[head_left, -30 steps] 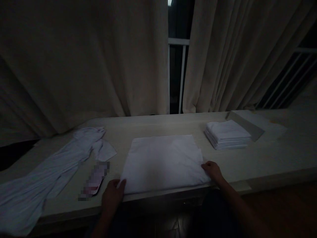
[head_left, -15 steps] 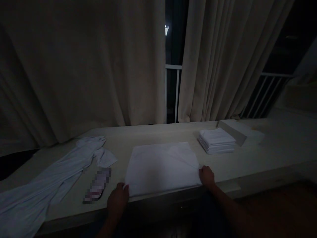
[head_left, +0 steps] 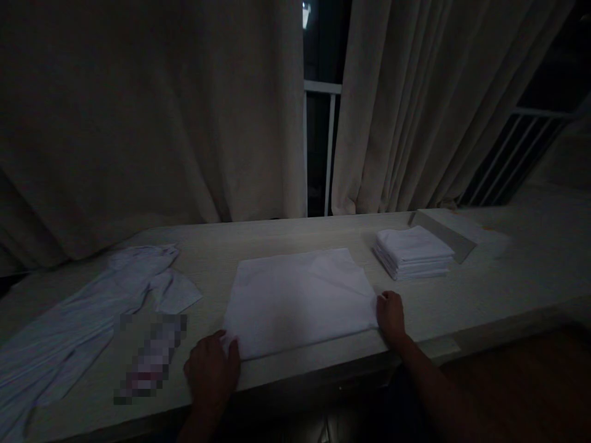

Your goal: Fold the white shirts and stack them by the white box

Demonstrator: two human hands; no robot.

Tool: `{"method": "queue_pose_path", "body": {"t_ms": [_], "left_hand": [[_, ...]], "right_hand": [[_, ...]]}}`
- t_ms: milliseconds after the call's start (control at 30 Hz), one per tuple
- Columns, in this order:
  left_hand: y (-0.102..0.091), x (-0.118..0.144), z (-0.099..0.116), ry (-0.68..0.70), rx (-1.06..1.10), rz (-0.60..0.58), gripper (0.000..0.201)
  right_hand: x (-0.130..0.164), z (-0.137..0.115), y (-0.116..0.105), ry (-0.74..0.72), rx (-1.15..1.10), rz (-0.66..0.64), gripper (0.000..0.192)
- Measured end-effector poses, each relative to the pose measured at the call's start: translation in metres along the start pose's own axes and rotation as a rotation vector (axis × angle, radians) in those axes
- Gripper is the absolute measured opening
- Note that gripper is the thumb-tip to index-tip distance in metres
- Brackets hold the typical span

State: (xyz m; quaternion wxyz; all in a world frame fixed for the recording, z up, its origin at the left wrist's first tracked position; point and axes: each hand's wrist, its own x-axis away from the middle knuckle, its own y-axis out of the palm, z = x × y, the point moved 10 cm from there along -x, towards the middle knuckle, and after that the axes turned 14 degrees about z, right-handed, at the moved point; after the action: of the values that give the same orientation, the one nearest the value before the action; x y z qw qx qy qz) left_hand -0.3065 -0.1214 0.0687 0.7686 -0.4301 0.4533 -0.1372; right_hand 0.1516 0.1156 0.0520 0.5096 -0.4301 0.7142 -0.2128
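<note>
A folded white cloth [head_left: 300,301] lies flat on the pale table, roughly rectangular, with a slanting crease on its right half. At its near left corner, my left hand [head_left: 212,369] grips the edge loosely between thumb and fingers. My right hand [head_left: 391,317] has its fingers curled closed on the right edge of the cloth, near the front corner. Left of the cloth is a blurred-out, phone-shaped object [head_left: 152,357]. Beyond it, a crumpled light garment [head_left: 96,307] with a short sleeve spreads over the table.
A neat stack of folded white cloths [head_left: 415,251] sits at the back right. Behind it stands a pale box-like object [head_left: 446,231]. Long beige curtains [head_left: 240,111] hang along the table's rear edge, with a white railing [head_left: 323,87] in the gap. The table's front edge [head_left: 323,369] runs below my hands.
The view has tilted down slightly and shifted. The cloth still lies flat between my hands. The fingers of my left hand look more spread at its corner; the right hand keeps its place on the edge.
</note>
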Motion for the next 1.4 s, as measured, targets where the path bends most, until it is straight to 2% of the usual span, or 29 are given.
{"method": "queue_pose_path", "body": {"t_ms": [33, 100, 167, 233, 300, 367, 467, 633, 733, 833, 900, 1000, 1133, 1233, 1300, 1400], "left_hand": [[-0.003, 0.004, 0.024, 0.088, 0.057, 0.019, 0.048], [0.002, 0.020, 0.081, 0.311, 0.213, -0.040, 0.043], [0.012, 0.039, 0.133, 0.496, 0.304, -0.108, 0.045], [0.026, 0.050, 0.162, 0.551, 0.310, -0.148, 0.049], [0.043, 0.054, 0.169, 0.516, 0.265, -0.191, 0.052], [0.057, 0.055, 0.165, 0.467, 0.212, -0.236, 0.055], [0.065, 0.055, 0.156, 0.435, 0.162, -0.266, 0.063], [0.071, 0.052, 0.151, 0.408, 0.116, -0.293, 0.076], [0.073, 0.051, 0.153, 0.414, 0.077, -0.329, 0.083], [0.069, 0.051, 0.157, 0.423, 0.039, -0.332, 0.081], [0.065, 0.055, 0.161, 0.437, 0.030, -0.334, 0.078], [0.058, 0.067, 0.164, 0.455, 0.017, -0.353, 0.077], [0.051, 0.074, 0.166, 0.455, -0.019, -0.395, 0.076], [0.047, 0.063, 0.180, 0.503, 0.009, -0.415, 0.069], [0.046, 0.050, 0.194, 0.556, 0.054, -0.380, 0.062], [0.056, 0.033, 0.206, 0.607, 0.098, -0.327, 0.055]], "right_hand": [[0.005, -0.017, -0.006, -0.037, -0.042, 0.044, 0.037], [0.025, -0.072, -0.013, -0.209, -0.177, 0.091, 0.038], [0.061, -0.139, -0.007, -0.447, -0.313, -0.002, 0.043], [0.093, -0.185, 0.006, -0.557, -0.372, -0.125, 0.049], [0.115, -0.205, 0.022, -0.579, -0.370, -0.243, 0.053], [0.122, -0.202, 0.036, -0.543, -0.330, -0.314, 0.058], [0.115, -0.175, 0.043, -0.470, -0.258, -0.334, 0.065], [0.089, -0.124, 0.041, -0.330, -0.157, -0.307, 0.070], [0.074, -0.097, 0.038, -0.206, -0.022, -0.307, 0.077], [0.063, -0.078, 0.032, -0.112, 0.197, -0.327, 0.081], [0.056, -0.073, 0.027, -0.081, 0.323, -0.346, 0.075], [0.048, -0.089, 0.024, -0.162, 0.362, -0.341, 0.059], [0.047, -0.142, 0.029, -0.398, 0.161, -0.296, 0.053], [0.053, -0.177, 0.035, -0.509, 0.023, -0.302, 0.050], [0.057, -0.195, 0.039, -0.580, -0.036, -0.316, 0.048], [0.058, -0.216, 0.047, -0.671, -0.092, -0.331, 0.045]]}}
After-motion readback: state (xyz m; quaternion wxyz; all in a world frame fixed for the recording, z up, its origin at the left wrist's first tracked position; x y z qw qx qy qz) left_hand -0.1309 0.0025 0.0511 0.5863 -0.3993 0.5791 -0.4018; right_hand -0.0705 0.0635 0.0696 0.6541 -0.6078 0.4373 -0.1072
